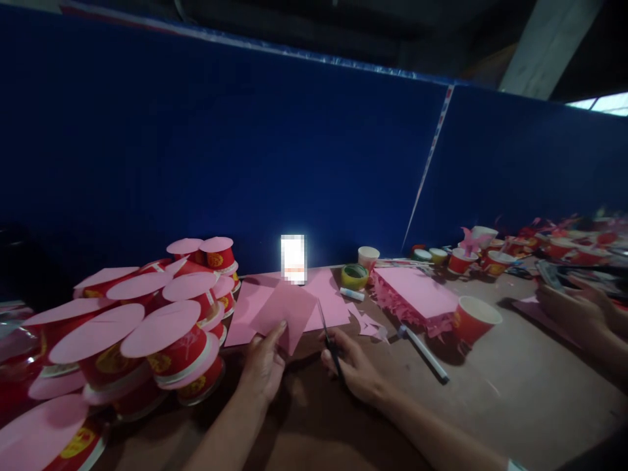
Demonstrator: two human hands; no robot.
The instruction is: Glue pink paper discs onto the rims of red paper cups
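Note:
My left hand (265, 366) pinches the lower edge of a folded pink paper sheet (287, 313), holding it up over the brown table. My right hand (353, 369) is closed around the handles of dark scissors (328, 337), whose blades point up toward the paper's right edge. More pink sheets (324, 297) lie flat behind the held piece, with small pink scraps (370, 325) to their right.
Red paper cups capped with pink discs (161, 327) pile up on the left. A stack of fringed pink paper (415, 294), a red cup (473, 318), a pen (424, 353), a glue stick (352, 294), a tape roll (354, 275) and a lit phone (293, 258) lie ahead. Another person's hands (574, 307) work at right.

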